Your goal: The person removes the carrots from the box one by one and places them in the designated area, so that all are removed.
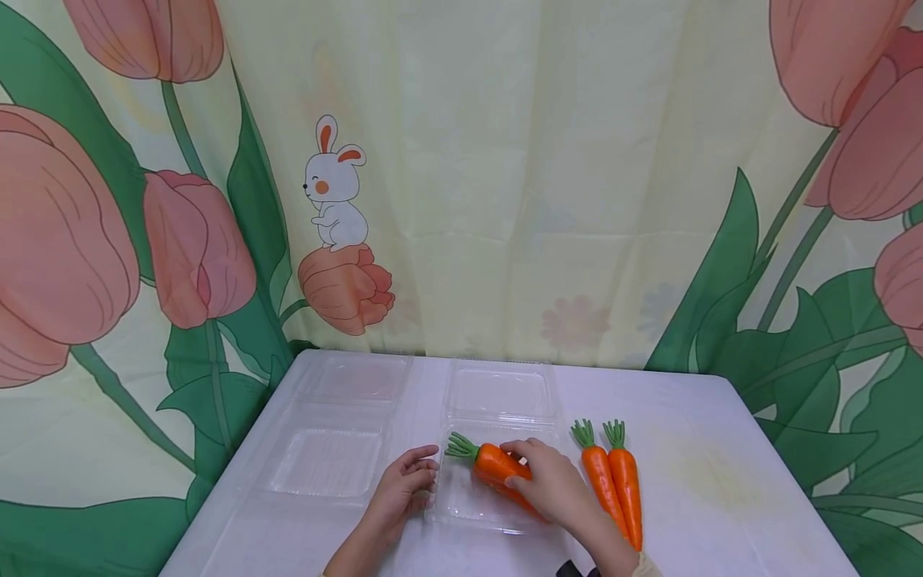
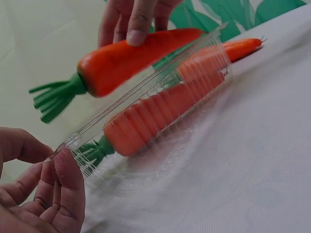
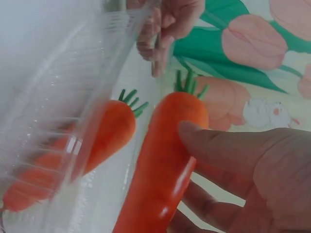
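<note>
My right hand [image 1: 546,479] grips an orange carrot [image 1: 497,465] with green leaf stubs, thumb on one side and fingers on the other. The carrot slants above a clear plastic container [image 1: 469,517], leaves toward my left hand. In the left wrist view, a second carrot [image 2: 129,131] shows through the ribbed clear wall, lying below the held one; from the head it is mostly hidden. At the container's left edge, my left hand [image 1: 405,490] pinches the rim between thumb and fingers. The container's lid [image 1: 501,393] lies folded back behind it.
Two more carrots, one [image 1: 602,485] beside the other [image 1: 626,485], lie on the white table right of the container. Another clear container [image 1: 328,461] stands at the left, its lid [image 1: 353,378] folded back. A curtain [image 1: 461,176] printed with tulips and a rabbit hangs behind.
</note>
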`<action>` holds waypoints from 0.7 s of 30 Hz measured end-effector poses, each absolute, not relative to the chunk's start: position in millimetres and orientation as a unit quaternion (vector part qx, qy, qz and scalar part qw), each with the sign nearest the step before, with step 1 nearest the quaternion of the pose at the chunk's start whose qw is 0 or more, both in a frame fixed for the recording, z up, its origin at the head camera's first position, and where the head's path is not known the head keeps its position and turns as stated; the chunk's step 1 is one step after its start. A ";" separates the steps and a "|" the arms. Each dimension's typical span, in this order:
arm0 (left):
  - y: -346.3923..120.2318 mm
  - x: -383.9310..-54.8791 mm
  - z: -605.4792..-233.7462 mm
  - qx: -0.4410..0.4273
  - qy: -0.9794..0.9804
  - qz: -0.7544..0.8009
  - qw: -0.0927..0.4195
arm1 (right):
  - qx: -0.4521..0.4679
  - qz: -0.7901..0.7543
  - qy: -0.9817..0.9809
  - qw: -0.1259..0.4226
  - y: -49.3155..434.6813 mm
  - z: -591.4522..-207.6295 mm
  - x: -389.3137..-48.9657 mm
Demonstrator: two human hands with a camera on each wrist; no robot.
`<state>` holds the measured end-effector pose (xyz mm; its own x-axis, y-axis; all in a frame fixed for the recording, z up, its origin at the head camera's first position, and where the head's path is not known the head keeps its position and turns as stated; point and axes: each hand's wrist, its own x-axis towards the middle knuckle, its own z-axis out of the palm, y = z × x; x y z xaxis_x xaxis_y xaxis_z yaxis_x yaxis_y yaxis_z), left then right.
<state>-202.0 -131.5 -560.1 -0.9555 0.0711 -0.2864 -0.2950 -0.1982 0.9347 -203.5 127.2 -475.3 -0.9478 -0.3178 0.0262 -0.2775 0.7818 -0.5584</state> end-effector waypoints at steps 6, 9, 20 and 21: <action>-131.4 -202.4 -561.3 -0.092 0.624 0.767 0.120 | -0.126 -0.360 0.924 0.038 132.9 -470.2 -208.8; -131.2 -202.4 -561.4 -0.095 0.622 0.768 0.122 | -0.109 -0.404 0.906 0.059 135.3 -466.7 -211.1; -130.4 -203.3 -561.4 -0.101 0.620 0.769 0.120 | -0.066 -0.467 0.877 0.089 141.2 -464.3 -215.0; -130.3 -203.0 -560.9 -0.103 0.621 0.768 0.120 | -0.064 -0.472 0.875 0.089 141.5 -464.8 -215.5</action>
<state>-203.0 -130.3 -560.9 -0.9498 0.0563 -0.3078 -0.3128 -0.2008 0.9284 -215.5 141.5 -464.8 -0.9758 -0.1967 -0.0957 -0.0279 0.5457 -0.8375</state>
